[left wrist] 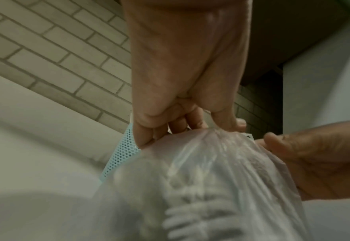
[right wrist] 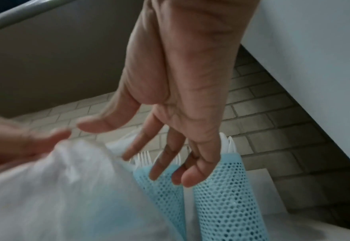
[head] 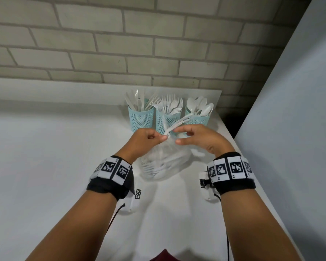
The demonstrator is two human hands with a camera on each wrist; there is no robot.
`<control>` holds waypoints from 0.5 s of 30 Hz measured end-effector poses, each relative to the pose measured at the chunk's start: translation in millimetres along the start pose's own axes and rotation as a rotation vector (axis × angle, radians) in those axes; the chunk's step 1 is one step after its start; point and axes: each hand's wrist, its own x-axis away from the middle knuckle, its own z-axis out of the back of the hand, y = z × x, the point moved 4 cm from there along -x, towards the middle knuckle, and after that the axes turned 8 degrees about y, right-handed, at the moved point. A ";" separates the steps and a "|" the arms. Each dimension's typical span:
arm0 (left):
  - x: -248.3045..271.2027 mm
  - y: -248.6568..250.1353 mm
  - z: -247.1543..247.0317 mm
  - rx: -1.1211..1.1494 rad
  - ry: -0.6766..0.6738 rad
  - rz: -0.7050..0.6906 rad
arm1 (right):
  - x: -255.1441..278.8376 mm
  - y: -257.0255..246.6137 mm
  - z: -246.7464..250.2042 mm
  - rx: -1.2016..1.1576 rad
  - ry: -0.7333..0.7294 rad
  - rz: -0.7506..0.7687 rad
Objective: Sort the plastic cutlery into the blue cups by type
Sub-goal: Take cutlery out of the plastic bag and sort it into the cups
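A white table (head: 45, 157) runs up to a wall of pale grey brick (head: 139, 44), and a plain white panel (head: 299, 110) closes in the table's right side. Three perforated blue cups stand in a row at the table's back edge, close under the brick: the left cup (head: 140, 117) holds white knives, the middle cup (head: 167, 120) forks, the right cup (head: 198, 119) spoons. Just in front of the middle cup a clear plastic bag (head: 164, 162) of white cutlery sits on the table, its neck gathered upward. The left hand (head: 145, 137) has its fingers curled tight around that twisted neck, pinching it shut. The right hand (head: 198, 137) hovers beside the neck, fingers loosely spread and gripping nothing that I can make out, though its fingertips may brush the bag's loose plastic tail (head: 177, 125), which trails toward the right cup. Both wrists carry black bands with square printed markers. The bag's contents are blurred in the wrist views; fork tines seem to show through.
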 end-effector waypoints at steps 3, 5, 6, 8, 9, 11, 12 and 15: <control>0.4 2.1 -2.1 0.013 0.040 -0.055 | -0.8 4.3 -13.9 0.020 -0.004 0.028; 1.7 2.5 -2.7 0.024 0.066 -0.083 | -0.8 6.5 -17.5 -0.087 0.045 0.030; 2.3 2.3 -1.7 0.034 0.074 -0.089 | -0.2 7.0 -16.1 -0.122 0.069 0.040; 3.0 0.9 3.1 0.052 0.089 -0.091 | -0.3 8.4 -10.5 -0.171 0.091 0.061; 3.1 -0.4 6.3 0.055 0.093 -0.090 | -1.3 9.2 -8.1 -0.190 0.088 0.070; 3.0 -1.5 12.4 0.058 0.096 -0.088 | -3.8 10.4 -3.1 -0.189 0.082 0.101; 3.1 -1.8 15.6 0.072 0.103 -0.085 | -5.3 12.0 -1.4 -0.163 0.098 0.115; 3.4 -3.3 20.5 0.154 0.113 -0.060 | -7.9 16.5 0.0 -0.220 0.166 0.093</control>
